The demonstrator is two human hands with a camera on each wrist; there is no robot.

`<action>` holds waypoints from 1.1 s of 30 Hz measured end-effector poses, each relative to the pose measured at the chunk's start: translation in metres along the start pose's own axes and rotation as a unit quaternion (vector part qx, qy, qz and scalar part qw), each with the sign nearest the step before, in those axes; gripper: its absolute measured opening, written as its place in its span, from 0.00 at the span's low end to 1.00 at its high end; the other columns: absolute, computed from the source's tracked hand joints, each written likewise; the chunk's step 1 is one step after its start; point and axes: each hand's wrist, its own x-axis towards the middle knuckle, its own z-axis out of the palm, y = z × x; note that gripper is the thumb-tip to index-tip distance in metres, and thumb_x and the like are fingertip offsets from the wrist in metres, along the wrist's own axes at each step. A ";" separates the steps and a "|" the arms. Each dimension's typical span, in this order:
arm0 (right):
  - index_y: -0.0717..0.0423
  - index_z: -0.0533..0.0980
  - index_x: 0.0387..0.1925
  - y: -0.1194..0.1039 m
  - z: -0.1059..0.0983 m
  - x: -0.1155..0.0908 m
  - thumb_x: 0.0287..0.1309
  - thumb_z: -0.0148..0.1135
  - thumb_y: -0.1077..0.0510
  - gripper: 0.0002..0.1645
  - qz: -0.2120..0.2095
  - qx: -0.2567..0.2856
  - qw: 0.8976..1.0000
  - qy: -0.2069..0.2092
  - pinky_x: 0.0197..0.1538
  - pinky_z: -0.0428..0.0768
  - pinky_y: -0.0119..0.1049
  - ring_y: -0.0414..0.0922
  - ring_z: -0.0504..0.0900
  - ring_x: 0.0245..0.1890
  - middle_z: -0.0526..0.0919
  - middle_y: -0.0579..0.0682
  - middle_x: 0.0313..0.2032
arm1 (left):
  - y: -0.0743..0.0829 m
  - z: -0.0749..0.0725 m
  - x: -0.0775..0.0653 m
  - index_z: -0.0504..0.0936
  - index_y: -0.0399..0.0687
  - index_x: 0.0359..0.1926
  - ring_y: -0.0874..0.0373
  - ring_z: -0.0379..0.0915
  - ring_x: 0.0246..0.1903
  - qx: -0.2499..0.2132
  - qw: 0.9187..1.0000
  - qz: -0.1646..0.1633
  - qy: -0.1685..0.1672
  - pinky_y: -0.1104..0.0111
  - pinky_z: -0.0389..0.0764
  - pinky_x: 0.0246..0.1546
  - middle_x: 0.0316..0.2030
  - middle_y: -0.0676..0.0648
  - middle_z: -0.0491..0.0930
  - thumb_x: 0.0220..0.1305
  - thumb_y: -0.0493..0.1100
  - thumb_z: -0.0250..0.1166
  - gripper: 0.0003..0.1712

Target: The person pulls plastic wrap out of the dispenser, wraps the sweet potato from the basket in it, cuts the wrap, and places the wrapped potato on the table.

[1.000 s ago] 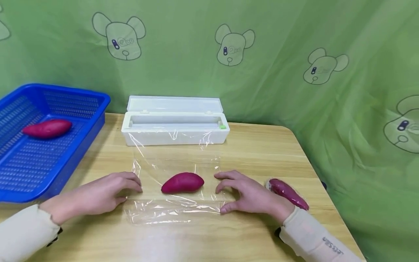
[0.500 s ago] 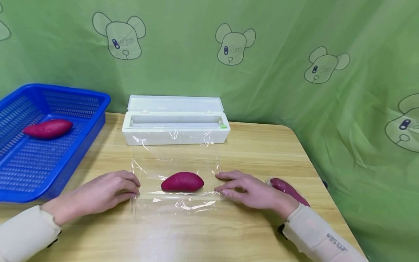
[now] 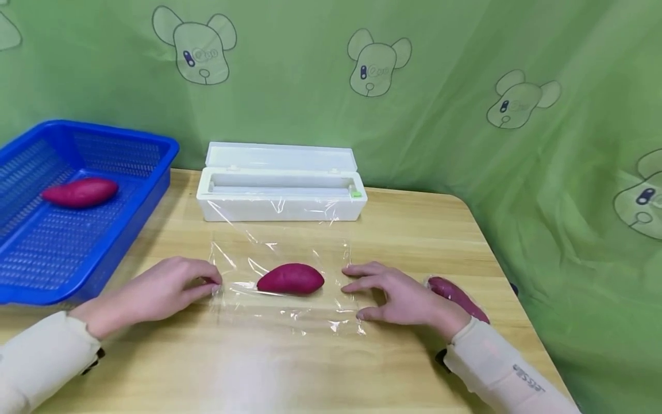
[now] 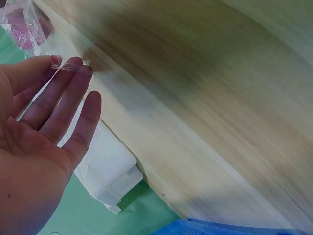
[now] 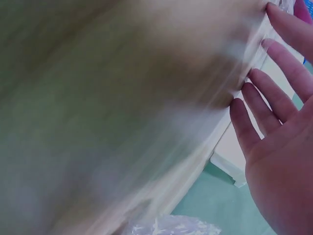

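A purple-red sweet potato (image 3: 291, 279) lies on a sheet of clear cling film (image 3: 243, 313) spread over the wooden table. My left hand (image 3: 168, 292) pinches the film's left edge between thumb and fingertips; the left wrist view shows film caught at the fingertips (image 4: 73, 63). At the right edge, my right hand (image 3: 395, 293) rests its spread fingertips along the film, thumb apart from the fingers. Behind, the film runs up to a white dispenser box (image 3: 281, 208) with its lid raised. A second sweet potato (image 3: 457, 299), wrapped in film, lies beside the right forearm.
A blue plastic basket (image 3: 135, 221) at the left holds another sweet potato (image 3: 81, 192). Along the back hangs a green curtain (image 3: 289, 86) with mouse-head prints. The table's right edge slants toward the front, past the wrapped sweet potato.
My left thumb and fingers have closed on the film's left edge. My right thumb has come away from the fingers, which now spread. The film's near part has shifted, and the view has tilted slightly.
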 end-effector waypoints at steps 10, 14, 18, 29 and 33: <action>0.43 0.86 0.62 0.000 0.000 0.000 0.72 0.70 0.49 0.20 0.004 -0.003 1.000 0.025 0.79 0.71 0.61 0.56 0.73 0.77 0.77 0.49 0.75 | -0.001 0.000 0.005 0.89 0.57 0.41 0.67 0.85 0.39 -0.030 0.999 -0.029 0.006 0.61 0.90 0.45 0.37 0.63 0.89 0.72 0.37 0.71 0.08; 0.41 0.87 0.61 0.000 0.000 0.000 0.78 0.63 0.49 0.17 0.009 0.026 0.999 0.030 0.78 0.72 0.61 0.56 0.75 0.76 0.78 0.50 0.74 | -0.004 0.000 0.001 0.88 0.58 0.42 0.71 0.81 0.39 -0.064 0.997 -0.039 0.014 0.65 0.88 0.45 0.37 0.63 0.88 0.73 0.36 0.70 0.09; 0.39 0.88 0.57 0.000 0.000 0.001 0.80 0.60 0.49 0.15 0.023 0.055 0.997 0.041 0.77 0.73 0.60 0.56 0.77 0.74 0.81 0.49 0.72 | -0.004 -0.001 -0.002 0.88 0.58 0.42 0.70 0.82 0.41 -0.085 0.995 -0.055 0.015 0.65 0.88 0.47 0.38 0.63 0.88 0.73 0.36 0.69 0.09; 0.39 0.92 0.46 -0.006 -0.001 0.013 0.83 0.53 0.43 0.21 0.104 0.081 0.989 0.073 0.75 0.77 0.57 0.51 0.84 0.68 0.89 0.45 0.61 | -0.005 -0.008 0.010 0.87 0.49 0.43 0.63 0.81 0.41 -0.129 0.981 -0.143 -0.029 0.70 0.84 0.44 0.38 0.56 0.88 0.74 0.39 0.68 0.02; 0.39 0.92 0.45 -0.008 0.000 0.019 0.82 0.53 0.42 0.21 0.151 0.103 0.978 0.099 0.72 0.79 0.57 0.50 0.86 0.64 0.92 0.43 0.54 | -0.009 -0.013 0.017 0.86 0.45 0.45 0.60 0.83 0.42 -0.171 0.967 -0.181 -0.062 0.70 0.82 0.42 0.40 0.52 0.89 0.75 0.40 0.65 0.05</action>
